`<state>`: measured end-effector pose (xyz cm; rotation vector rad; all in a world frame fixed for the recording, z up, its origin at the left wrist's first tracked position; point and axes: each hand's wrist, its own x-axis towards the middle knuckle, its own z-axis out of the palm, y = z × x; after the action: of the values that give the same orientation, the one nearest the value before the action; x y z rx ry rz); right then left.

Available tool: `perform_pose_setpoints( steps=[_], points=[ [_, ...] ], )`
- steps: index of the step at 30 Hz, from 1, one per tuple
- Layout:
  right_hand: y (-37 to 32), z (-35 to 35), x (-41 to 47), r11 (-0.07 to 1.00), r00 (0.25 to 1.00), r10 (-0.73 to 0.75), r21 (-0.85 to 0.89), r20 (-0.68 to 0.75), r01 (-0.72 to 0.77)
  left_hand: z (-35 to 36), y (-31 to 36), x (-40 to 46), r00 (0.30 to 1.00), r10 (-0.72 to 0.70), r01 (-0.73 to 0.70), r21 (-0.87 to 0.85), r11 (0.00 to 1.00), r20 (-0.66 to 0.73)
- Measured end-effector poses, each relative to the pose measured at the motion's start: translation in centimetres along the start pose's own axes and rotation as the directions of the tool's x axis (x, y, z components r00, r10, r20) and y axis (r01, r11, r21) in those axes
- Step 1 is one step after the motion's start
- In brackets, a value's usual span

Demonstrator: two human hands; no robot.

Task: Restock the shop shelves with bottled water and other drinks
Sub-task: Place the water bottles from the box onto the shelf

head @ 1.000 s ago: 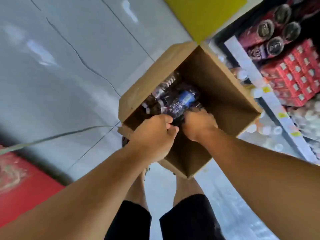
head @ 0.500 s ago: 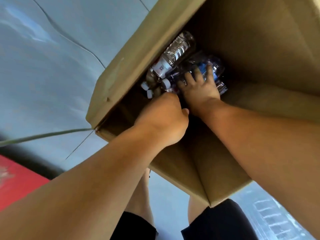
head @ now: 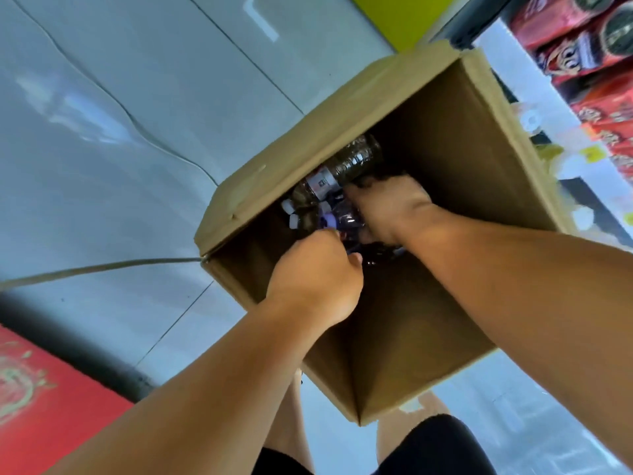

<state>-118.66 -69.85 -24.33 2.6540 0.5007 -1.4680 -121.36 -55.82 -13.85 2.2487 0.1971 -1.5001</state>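
Observation:
An open cardboard box [head: 445,108] stands on the floor in front of my legs. Several clear water bottles [head: 346,166] with white caps lie in its bottom, against the left wall. Both hands are down inside the box. My right hand [head: 390,210] curls its fingers round a bottle lying under it, most of which is hidden by the hand. My left hand [head: 315,275] sits just below it with fingers curled at the capped end of a bottle; the fingertips are hidden, so what they hold is unclear.
Grey floor tiles [head: 120,132] stretch to the left. Shop shelves [head: 589,73] with red packets and small bottles run along the right. A red mat [head: 37,399] lies at lower left. A yellow panel [head: 404,15] is at the top.
The view has pulled back from the box. My right hand, spread flat over the bottles before, has curled round one. My left hand stays beside it.

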Motion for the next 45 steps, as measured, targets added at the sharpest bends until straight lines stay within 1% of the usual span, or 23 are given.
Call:
perform_pose_setpoints(
  steps=[3, 5, 7, 9, 11, 13, 15, 16, 17, 19, 21, 23, 24, 26, 27, 29, 30, 32, 33, 36, 38, 41, 45],
  points=[
    [0.7, -0.5, -2.8, 0.964, 0.993, 0.092, 0.257, -0.074, -0.070, -0.6, 0.8, -1.5, 0.993, 0.013, -0.014, -0.008, 1.000, -0.113],
    [0.9, -1.4, -5.1, 0.907, 0.984, 0.152, 0.408, -0.098, -0.099, -1.3, 1.8, -2.9, 0.989, 0.026, -0.029, -0.018, 0.999, -0.143],
    [0.9, -2.8, -7.9, 0.830, 0.976, 0.185, 0.549, -0.114, -0.093, -2.3, 3.0, -4.7, 0.987, 0.053, -0.055, -0.005, 0.998, -0.154],
    [1.1, -5.0, -11.3, 0.755, 0.974, 0.185, 0.654, -0.132, -0.055, -3.9, 4.6, -7.1, 0.982, 0.088, -0.085, 0.031, 0.996, -0.165],
    [1.3, -7.9, -15.5, 0.679, 0.969, 0.185, 0.734, -0.164, -0.005, -6.2, 6.4, -10.4, 0.970, 0.146, -0.134, 0.076, 0.988, -0.194],
    [1.5, -12.0, -20.8, 0.602, 0.957, 0.165, 0.793, -0.240, 0.095, -8.7, 8.4, -14.6, 0.956, 0.223, -0.212, 0.079, 0.974, -0.191],
    [1.9, -16.9, -26.9, 0.562, 0.933, 0.146, 0.804, -0.329, 0.195, -11.3, 10.4, -19.2, 0.944, 0.290, -0.293, 0.004, 0.956, -0.157],
    [2.2, -19.5, -30.2, 0.551, 0.922, 0.156, 0.806, -0.354, 0.216, -12.7, 11.5, -21.7, 0.936, 0.322, -0.329, -0.029, 0.944, -0.142],
    [2.5, -22.2, -33.7, 0.537, 0.910, 0.172, 0.810, -0.378, 0.235, -14.3, 13.0, -24.7, 0.929, 0.347, -0.355, -0.045, 0.934, -0.127],
    [3.4, -27.2, -40.7, 0.502, 0.873, 0.212, 0.816, -0.439, 0.288, -17.7, 16.4, -31.2, 0.890, 0.437, -0.446, -0.043, 0.894, -0.128],
    [4.3, -32.0, -47.6, 0.484, 0.825, 0.274, 0.813, -0.494, 0.325, -20.7, 19.7, -37.3, 0.836, 0.530, -0.541, -0.050, 0.839, -0.142],
    [5.1, -36.8, -54.6, 0.508, 0.752, 0.345, 0.785, -0.562, 0.353, -23.5, 23.1, -43.2, 0.769, 0.619, -0.633, -0.051, 0.772, -0.162],
    [5.4, -39.0, -58.1, 0.529, 0.710, 0.378, 0.767, -0.595, 0.362, -24.7, 24.8, -46.3, 0.723, 0.668, -0.685, -0.058, 0.726, -0.177],
    [5.7, -43.2, -65.3, 0.557, 0.606, 0.452, 0.738, -0.654, 0.381, -26.7, 28.0, -52.7, 0.634, 0.740, -0.761, -0.008, 0.649, -0.224],
    [5.6, -45.0, -68.8, 0.563, 0.538, 0.487, 0.719, -0.688, 0.408, -27.7, 29.3, -55.7, 0.586, 0.767, -0.791, 0.020, 0.611, -0.261],
    [5.5, -48.1, -75.2, 0.570, 0.404, 0.548, 0.680, -0.733, 0.461, -29.2, 31.8, -60.9, 0.483, 0.838, -0.865, 0.008, 0.502, -0.255],
    [5.3, -49.4, -78.2, 0.572, 0.345, 0.569, 0.661, -0.746, 0.486, -29.8, 32.9, -63.2, 0.440, 0.862, -0.885, 0.042, 0.464, -0.253],
    [5.1, -51.4, -83.6, 0.574, 0.252, 0.580, 0.608, -0.774, 0.548, -30.6, 34.7, -67.4, 0.339, 0.895, -0.923, 0.083, 0.376, -0.289],
    [5.0, -52.0, -86.0, 0.574, 0.217, 0.582, 0.585, -0.783, 0.572, -30.7, 35.4, -69.4, 0.302, 0.901, -0.939, 0.066, 0.337, -0.311],
    [4.9, -53.3, -91.5, 0.563, 0.149, 0.577, 0.523, -0.803, 0.639, -30.4, 37.7, -73.7, 0.185, 0.916, -0.970, 0.080, 0.228, -0.356],
    [5.0, -53.7, -94.7, 0.586, 0.094, 0.556, 0.469, -0.826, 0.661, -30.1, 39.3, -76.1, 0.102, 0.914, -0.984, 0.096, 0.152, -0.392],
    [5.3, -53.7, -98.4, 0.616, 0.019, 0.559, 0.430, -0.829, 0.660, -29.4, 41.7, -78.9, 0.022, 0.913, -0.993, 0.096, 0.067, -0.407],
    [6.6, -53.2, -101.5, 0.555, -0.020, 0.588, 0.385, -0.809, 0.738, -27.9, 45.3, -81.0, -0.077, 0.858, -0.992, 0.127, -0.014, -0.507]
  ],
)
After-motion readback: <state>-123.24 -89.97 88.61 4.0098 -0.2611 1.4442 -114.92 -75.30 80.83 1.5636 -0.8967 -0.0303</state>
